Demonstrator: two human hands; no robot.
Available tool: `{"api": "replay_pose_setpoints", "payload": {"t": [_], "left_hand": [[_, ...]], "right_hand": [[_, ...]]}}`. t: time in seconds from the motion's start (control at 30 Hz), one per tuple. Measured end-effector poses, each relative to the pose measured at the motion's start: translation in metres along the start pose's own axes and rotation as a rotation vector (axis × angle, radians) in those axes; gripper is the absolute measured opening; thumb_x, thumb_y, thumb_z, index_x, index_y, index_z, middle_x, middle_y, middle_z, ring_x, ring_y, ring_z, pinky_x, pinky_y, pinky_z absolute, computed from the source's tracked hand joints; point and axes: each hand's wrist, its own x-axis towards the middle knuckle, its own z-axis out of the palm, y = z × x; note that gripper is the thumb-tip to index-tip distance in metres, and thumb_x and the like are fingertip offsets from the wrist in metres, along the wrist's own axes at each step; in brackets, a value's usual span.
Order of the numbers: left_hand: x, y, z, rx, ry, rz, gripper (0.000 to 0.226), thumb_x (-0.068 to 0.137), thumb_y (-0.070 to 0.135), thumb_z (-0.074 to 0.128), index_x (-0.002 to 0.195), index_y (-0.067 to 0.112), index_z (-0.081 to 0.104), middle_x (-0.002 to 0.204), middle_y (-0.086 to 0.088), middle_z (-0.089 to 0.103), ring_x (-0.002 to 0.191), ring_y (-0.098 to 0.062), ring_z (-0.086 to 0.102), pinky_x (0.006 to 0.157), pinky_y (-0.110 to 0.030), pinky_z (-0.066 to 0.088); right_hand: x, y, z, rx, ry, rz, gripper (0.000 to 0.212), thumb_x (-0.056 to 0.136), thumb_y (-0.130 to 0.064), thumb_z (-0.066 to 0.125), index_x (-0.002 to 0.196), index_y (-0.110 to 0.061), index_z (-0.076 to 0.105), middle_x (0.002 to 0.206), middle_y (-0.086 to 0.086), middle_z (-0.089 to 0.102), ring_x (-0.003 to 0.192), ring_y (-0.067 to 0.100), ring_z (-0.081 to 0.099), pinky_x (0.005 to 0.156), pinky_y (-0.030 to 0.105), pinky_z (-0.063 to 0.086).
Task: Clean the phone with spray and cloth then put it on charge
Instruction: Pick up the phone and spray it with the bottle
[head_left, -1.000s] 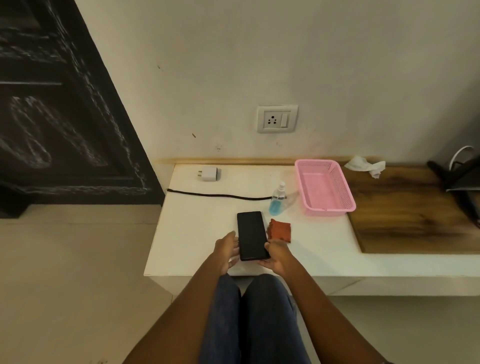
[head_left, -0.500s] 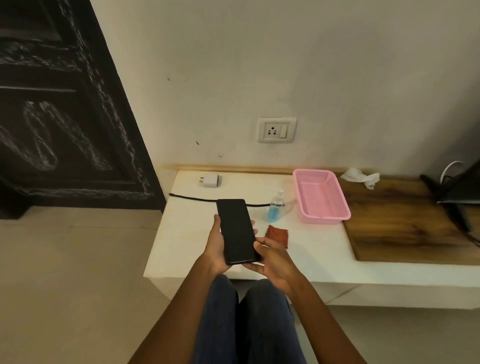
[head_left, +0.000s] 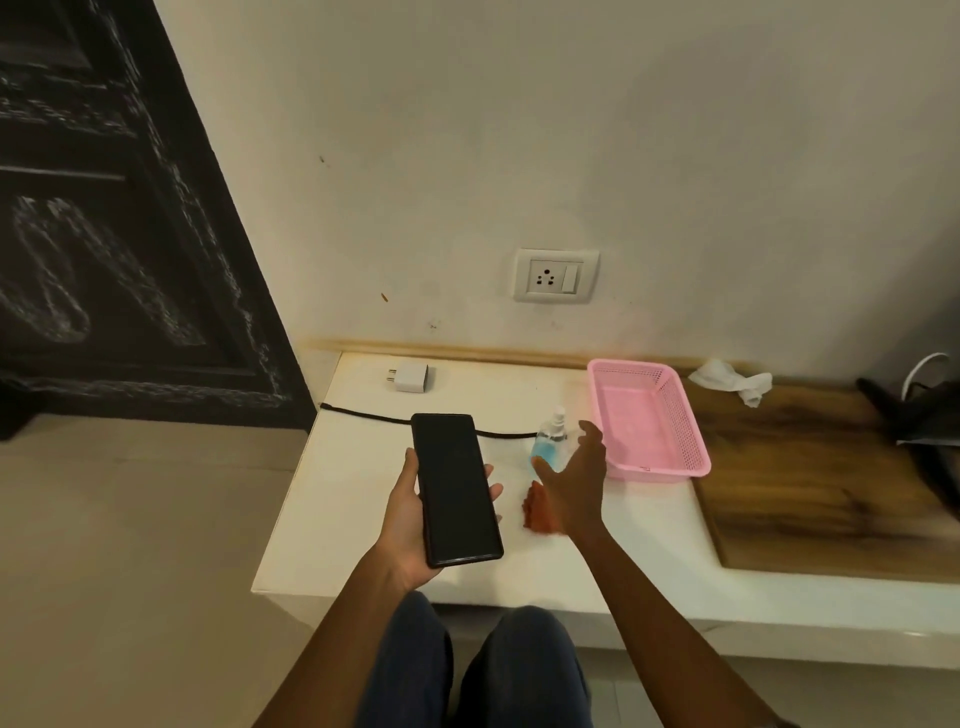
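A black phone (head_left: 454, 488) lies screen up in my left hand (head_left: 410, 525), held above the white counter (head_left: 353, 499). My right hand (head_left: 576, 486) is open, fingers spread, just right of a small spray bottle (head_left: 549, 444) with blue liquid, close to it but not gripping it. An orange-red cloth (head_left: 535, 512) lies on the counter, partly hidden under my right hand. A white charger plug (head_left: 410, 378) sits near the wall, and a black cable (head_left: 395, 417) runs across the counter. A wall socket (head_left: 555, 275) is above the counter.
A pink plastic basket (head_left: 691, 431) stands right of the bottle. A wooden board (head_left: 810, 483) lies further right, with a crumpled white tissue (head_left: 735, 382) and dark items (head_left: 924, 415) at the edge. A dark carved door (head_left: 104, 234) is on the left. My knees are below the counter.
The phone was lifted off the counter by both hands. My right hand has since let go of it and moved right toward the spray bottle; the left hand alone holds the phone.
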Motion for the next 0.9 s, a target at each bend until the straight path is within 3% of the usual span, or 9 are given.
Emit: {"api": "replay_pose_setpoints", "payload": {"t": [0.1, 0.27, 0.33, 0.5, 0.7, 0.8, 0.9], "left_hand": [[0.005, 0.004, 0.0, 0.024, -0.018, -0.014, 0.072, 0.082, 0.071, 0.044, 0.119, 0.014, 0.067, 0.13, -0.01, 0.061, 0.116, -0.032, 0.06, 0.098, -0.051, 0.047], [0.011, 0.012, -0.001, 0.021, -0.028, -0.013, 0.073, 0.082, 0.071, 0.043, 0.121, 0.014, 0.066, 0.132, -0.01, 0.06, 0.116, -0.032, 0.06, 0.096, -0.051, 0.048], [0.011, 0.014, -0.003, 0.013, -0.039, 0.001, 0.072, 0.082, 0.071, 0.043, 0.121, 0.015, 0.066, 0.133, -0.01, 0.059, 0.118, -0.032, 0.059, 0.096, -0.051, 0.048], [0.001, 0.018, -0.004, 0.008, -0.066, 0.029, 0.071, 0.079, 0.07, 0.049, 0.12, 0.015, 0.066, 0.133, -0.011, 0.059, 0.121, -0.032, 0.057, 0.093, -0.051, 0.05], [-0.03, 0.025, 0.007, 0.046, -0.112, 0.072, 0.073, 0.072, 0.068, 0.057, 0.122, 0.015, 0.065, 0.135, -0.011, 0.057, 0.118, -0.032, 0.058, 0.097, -0.05, 0.047], [-0.049, 0.026, 0.017, 0.056, -0.149, 0.107, 0.075, 0.073, 0.067, 0.058, 0.125, 0.014, 0.062, 0.137, -0.011, 0.055, 0.115, -0.031, 0.059, 0.099, -0.051, 0.046], [-0.061, 0.025, 0.029, 0.077, -0.167, 0.131, 0.075, 0.075, 0.067, 0.057, 0.127, 0.013, 0.061, 0.134, -0.011, 0.057, 0.114, -0.031, 0.058, 0.102, -0.051, 0.044]], "right_hand": [[0.014, 0.008, 0.018, 0.056, -0.009, 0.005, 0.078, 0.075, -0.018, 0.076, 0.137, -0.011, 0.029, 0.138, 0.011, 0.041, 0.124, 0.024, 0.043, 0.097, 0.024, 0.033], [0.018, 0.01, 0.032, 0.161, 0.105, -0.031, 0.053, 0.081, -0.006, 0.069, 0.126, -0.012, 0.042, 0.124, 0.01, 0.056, 0.111, 0.027, 0.057, 0.091, 0.026, 0.044], [0.012, 0.005, 0.03, 0.207, 0.167, -0.062, 0.048, 0.082, -0.008, 0.069, 0.123, -0.012, 0.045, 0.119, 0.009, 0.059, 0.107, 0.025, 0.059, 0.086, 0.02, 0.045], [-0.018, -0.026, 0.013, 0.32, 0.223, -0.183, 0.061, 0.081, -0.014, 0.071, 0.132, -0.013, 0.038, 0.124, 0.006, 0.056, 0.102, 0.011, 0.056, 0.077, 0.0, 0.043], [-0.066, -0.082, -0.031, 0.337, 0.266, -0.391, 0.071, 0.082, -0.028, 0.066, 0.138, -0.036, 0.021, 0.135, -0.004, 0.047, 0.104, 0.006, 0.053, 0.083, 0.007, 0.041], [-0.089, -0.102, -0.048, 0.327, 0.276, -0.487, 0.069, 0.083, -0.025, 0.065, 0.137, -0.029, 0.023, 0.126, -0.027, 0.037, 0.107, -0.01, 0.047, 0.084, 0.0, 0.037], [-0.104, -0.113, -0.063, 0.36, 0.266, -0.538, 0.069, 0.083, -0.017, 0.063, 0.138, -0.02, 0.023, 0.12, -0.014, 0.039, 0.111, -0.014, 0.042, 0.082, -0.004, 0.037]]}}
